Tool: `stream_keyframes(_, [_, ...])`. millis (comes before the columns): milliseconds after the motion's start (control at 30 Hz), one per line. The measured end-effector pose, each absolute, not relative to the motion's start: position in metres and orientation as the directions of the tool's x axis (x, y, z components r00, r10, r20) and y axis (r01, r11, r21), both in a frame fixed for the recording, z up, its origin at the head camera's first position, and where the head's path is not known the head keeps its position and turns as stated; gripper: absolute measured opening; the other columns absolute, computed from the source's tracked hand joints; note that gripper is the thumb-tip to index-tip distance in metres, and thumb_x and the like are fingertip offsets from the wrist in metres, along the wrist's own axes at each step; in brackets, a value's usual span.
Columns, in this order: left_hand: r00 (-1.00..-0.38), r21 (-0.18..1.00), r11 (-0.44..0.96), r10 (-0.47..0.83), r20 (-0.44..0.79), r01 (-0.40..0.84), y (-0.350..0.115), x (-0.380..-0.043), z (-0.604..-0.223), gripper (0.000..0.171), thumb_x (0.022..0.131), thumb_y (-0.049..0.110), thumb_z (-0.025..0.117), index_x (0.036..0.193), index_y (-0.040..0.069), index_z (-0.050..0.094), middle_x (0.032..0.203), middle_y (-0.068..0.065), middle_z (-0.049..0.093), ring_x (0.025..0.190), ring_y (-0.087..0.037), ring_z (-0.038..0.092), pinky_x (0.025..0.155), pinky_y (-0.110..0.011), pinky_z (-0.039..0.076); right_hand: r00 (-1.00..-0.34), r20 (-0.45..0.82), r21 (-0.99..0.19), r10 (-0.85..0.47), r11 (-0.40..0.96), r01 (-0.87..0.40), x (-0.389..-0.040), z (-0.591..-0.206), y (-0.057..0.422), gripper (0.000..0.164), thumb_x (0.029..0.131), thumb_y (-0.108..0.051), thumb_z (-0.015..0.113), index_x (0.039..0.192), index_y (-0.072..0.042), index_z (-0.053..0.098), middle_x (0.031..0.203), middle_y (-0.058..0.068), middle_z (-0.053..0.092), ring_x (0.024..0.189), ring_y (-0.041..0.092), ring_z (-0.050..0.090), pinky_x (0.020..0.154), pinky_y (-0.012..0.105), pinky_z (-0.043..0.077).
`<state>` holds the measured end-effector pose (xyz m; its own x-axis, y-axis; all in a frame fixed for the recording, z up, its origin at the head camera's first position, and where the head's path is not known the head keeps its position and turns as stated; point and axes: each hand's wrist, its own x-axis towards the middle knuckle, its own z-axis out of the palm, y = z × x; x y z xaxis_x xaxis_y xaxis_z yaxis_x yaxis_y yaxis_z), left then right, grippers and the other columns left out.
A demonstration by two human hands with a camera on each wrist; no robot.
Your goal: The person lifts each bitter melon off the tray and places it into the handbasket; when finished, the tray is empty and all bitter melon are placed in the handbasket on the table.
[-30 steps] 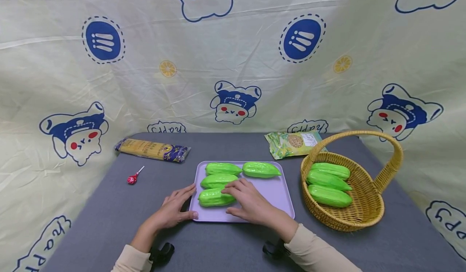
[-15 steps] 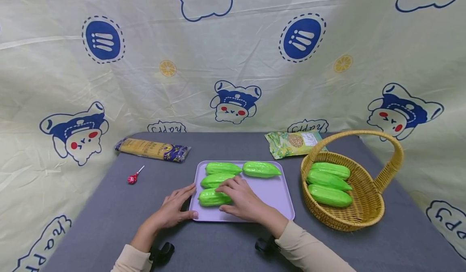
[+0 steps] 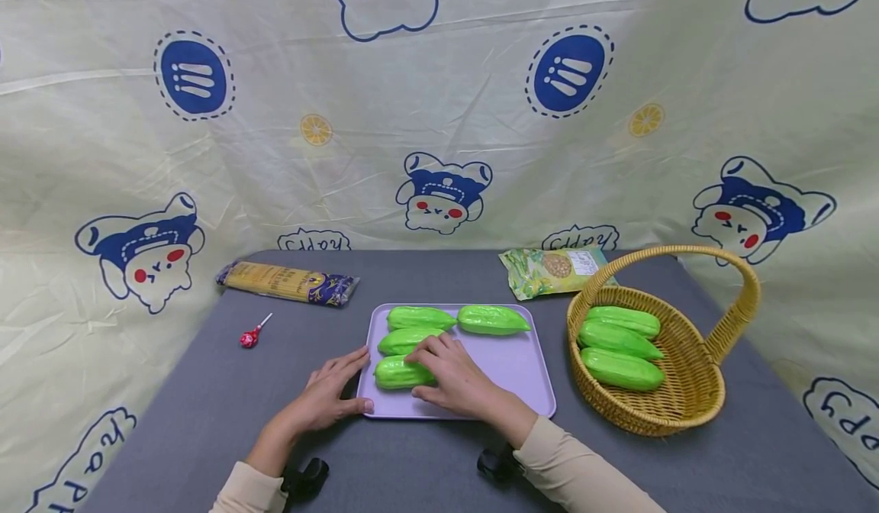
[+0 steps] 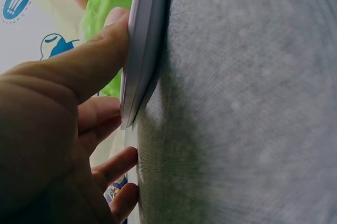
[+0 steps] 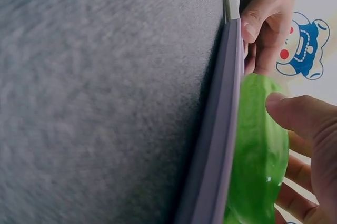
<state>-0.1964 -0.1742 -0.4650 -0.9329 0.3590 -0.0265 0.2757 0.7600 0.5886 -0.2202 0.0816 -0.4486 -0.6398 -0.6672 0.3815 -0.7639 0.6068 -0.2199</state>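
A: Status?
B: Left hand [image 3: 333, 392] spread against the lilac tray's [image 3: 504, 379] left rim. Right hand [image 3: 462, 379] thumb and fingers around the front gourd [image 3: 397, 373], in tray.
A: Also in tray?
B: Three more gourds [image 3: 420, 317].
A: Basket [image 3: 693, 383]?
B: Right of tray, three similar gourds [image 3: 613, 339].

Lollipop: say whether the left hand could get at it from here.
Probably yes: nothing shows between the left hand and the lollipop, though that hand touches the tray and would have to leave it.
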Motion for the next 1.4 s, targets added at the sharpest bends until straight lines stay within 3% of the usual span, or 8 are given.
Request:
stream_keyframes(367, [-0.932,0.586,0.758,0.362,-0.013,0.286,-0.175,-0.197,-0.467,0.080,0.079,0.043,0.071,0.145,0.011,0.038,0.154,-0.005,0.032,0.134,-0.034,0.034,0.097,-0.058,0.027,-0.678,0.380,-0.256,-0.629,0.633,-0.731,-0.224,-0.456,0.085,0.049,0.074,-0.024,0.078,0.120,-0.020,0.060,0.110,-0.001,0.055,0.103,0.017,0.049,0.092,0.035,0.040])
stream_keyframes(733, [-0.929,0.597,0.750,0.369,-0.019,0.285,-0.174,-0.196,-0.465,0.079,0.080,0.042,0.071,0.145,0.011,0.037,0.155,-0.005,0.031,0.135,-0.035,0.032,0.097,-0.059,0.026,-0.710,0.332,-0.313,-0.621,0.638,-0.704,-0.224,-0.456,0.091,0.049,0.079,-0.019,0.074,0.124,-0.020,0.057,0.116,0.000,0.055,0.109,0.017,0.048,0.095,0.035,0.042])
stream_keyframes(1100, [-0.930,0.596,0.748,0.367,-0.006,0.291,-0.175,-0.196,-0.465,0.079,0.080,0.041,0.071,0.144,0.010,0.038,0.155,-0.006,0.031,0.134,-0.035,0.033,0.098,-0.060,0.026,-0.643,0.354,-0.318,-0.679,0.559,-0.766,-0.220,-0.455,0.110,0.043,0.080,-0.020,0.071,0.120,-0.012,0.059,0.115,0.004,0.060,0.112,0.020,0.054,0.096,0.037,0.044])
stream_keyframes(1400, [-0.933,0.604,0.749,0.358,-0.023,0.273,-0.175,-0.197,-0.466,0.080,0.079,0.042,0.071,0.145,0.011,0.038,0.155,-0.005,0.030,0.136,-0.036,0.032,0.100,-0.062,0.024,-0.654,0.245,-0.422,-0.715,0.529,-0.736,-0.214,-0.449,0.133,0.046,0.087,-0.022,0.065,0.130,-0.010,0.053,0.122,0.006,0.060,0.113,0.019,0.055,0.097,0.039,0.043])
